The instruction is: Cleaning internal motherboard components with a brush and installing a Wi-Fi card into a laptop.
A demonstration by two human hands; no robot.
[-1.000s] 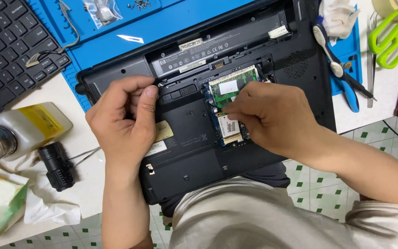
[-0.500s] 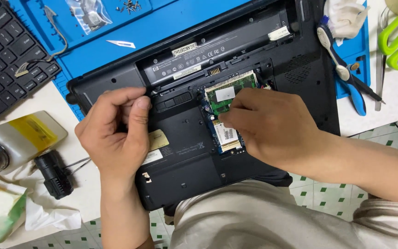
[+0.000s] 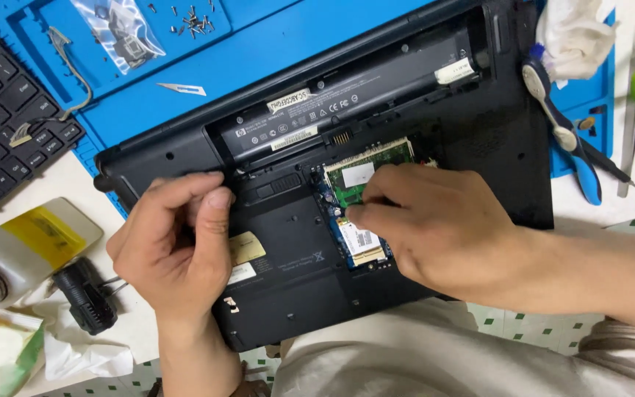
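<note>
Black plastic is shown uppermost: an upturned laptop (image 3: 295,242) is laid bottom-up across a blue work mat (image 3: 273,51) on the desk, its near edge towards the person's lap; an open bay near its middle is seen to hold a green circuit card (image 3: 358,175), with a small white-labelled card (image 3: 361,242) just below it. The right hand (image 3: 442,235) is placed over this bay, its fingers (image 3: 365,213) pinched together at the lower edge of the green card, touching it; whether anything is held between them cannot be told. The left hand (image 3: 174,250) is rested on the laptop's left part, its fingers (image 3: 218,213) curled with thumb against forefinger, nothing visibly gripped. Blue-handled pliers (image 3: 564,136) are laid at the laptop's right; a keyboard (image 3: 1,125) is seen at far left.
</note>
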